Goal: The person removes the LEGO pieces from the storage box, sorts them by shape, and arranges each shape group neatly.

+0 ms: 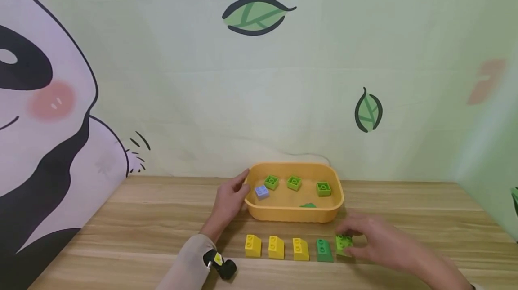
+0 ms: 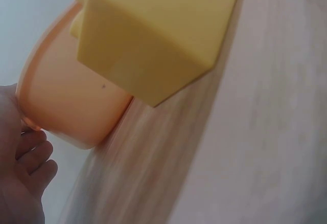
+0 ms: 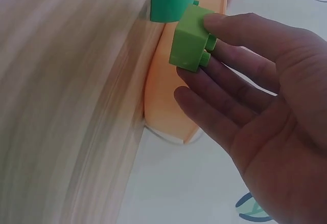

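An orange tub stands at the back of the table, and my left hand holds its left end at the rim. In the left wrist view that hand is against the tub wall, some fingers loosely curled beside it. My right hand pinches a lime-green toy building brick between thumb and fingers, at the right end of a row. In the right wrist view the brick has its studs towards the palm. Left of it stands a dark green sloped brick, then three yellow sloped bricks.
Inside the tub lie three lime-green bricks, a lavender brick and a partly hidden dark green piece. Behind the wooden table rises a pale green backdrop with a panda and leaves.
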### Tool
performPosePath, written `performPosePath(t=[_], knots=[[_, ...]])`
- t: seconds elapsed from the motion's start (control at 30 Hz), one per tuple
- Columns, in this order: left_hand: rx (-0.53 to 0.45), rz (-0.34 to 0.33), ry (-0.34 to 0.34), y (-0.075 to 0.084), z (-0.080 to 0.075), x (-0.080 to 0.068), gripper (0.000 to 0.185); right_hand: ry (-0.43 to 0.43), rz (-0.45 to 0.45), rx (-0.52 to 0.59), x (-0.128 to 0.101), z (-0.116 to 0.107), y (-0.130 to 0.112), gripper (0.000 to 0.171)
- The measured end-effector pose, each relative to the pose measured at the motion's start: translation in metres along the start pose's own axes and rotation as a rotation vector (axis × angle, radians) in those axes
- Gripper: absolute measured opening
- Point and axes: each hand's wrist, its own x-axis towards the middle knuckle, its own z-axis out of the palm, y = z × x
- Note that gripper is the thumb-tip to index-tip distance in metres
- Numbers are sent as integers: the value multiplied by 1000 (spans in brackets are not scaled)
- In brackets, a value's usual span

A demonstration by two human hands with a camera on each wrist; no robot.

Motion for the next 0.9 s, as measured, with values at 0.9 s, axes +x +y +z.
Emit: performPosePath(t=[0.9], knots=[[10,14,1,-2,-1,0,52,-56,-126,32,34,27,-77,28]])
